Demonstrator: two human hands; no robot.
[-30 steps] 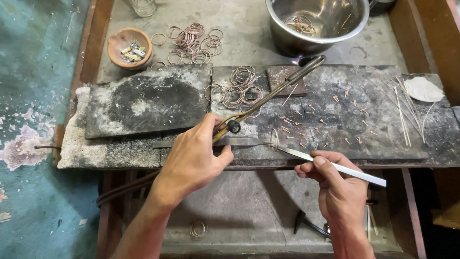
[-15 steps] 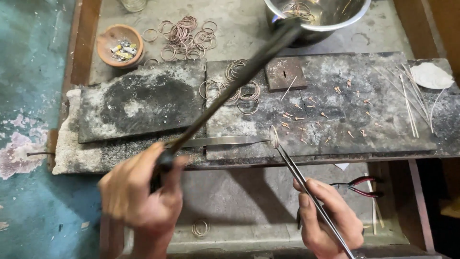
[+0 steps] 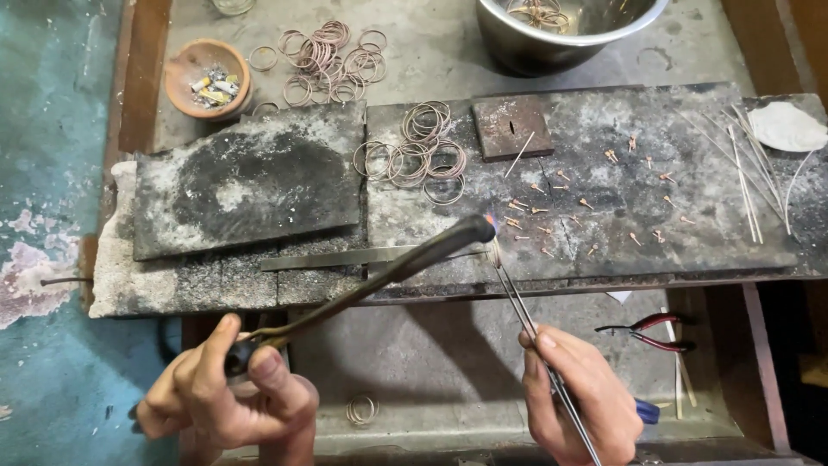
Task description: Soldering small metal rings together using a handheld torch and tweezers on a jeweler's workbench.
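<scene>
Copper rings [image 3: 412,157] and pins [image 3: 586,204] crowd our charred slab [image 3: 604,164]; left hand [image 3: 226,393] clenches the torch [image 3: 379,274], right hand [image 3: 580,400] pinches steel tweezers [image 3: 526,321].

A jeweller's workshop: scorched soldering slabs [image 3: 250,185], lit torch [image 3: 379,280], loose wire rings [image 3: 414,155], pliers [image 3: 651,332].

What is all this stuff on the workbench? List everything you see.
torch: one, dark metal, left hand, small flame at tip
tweezers: one, steel, right hand, tips beside the flame
wire rings: many, coppery, heaps on slab and bench
slab: several, charred grey, across the bench
pins: many, small, coppery, scattered on right slab
thin rods: several, pale, far right
steel bowl: one, top, holds rings
clay dish: one, orange, top left
pliers: one, red-handled, lower shelf
left hand: grips torch handle
right hand: grips tweezers
</scene>
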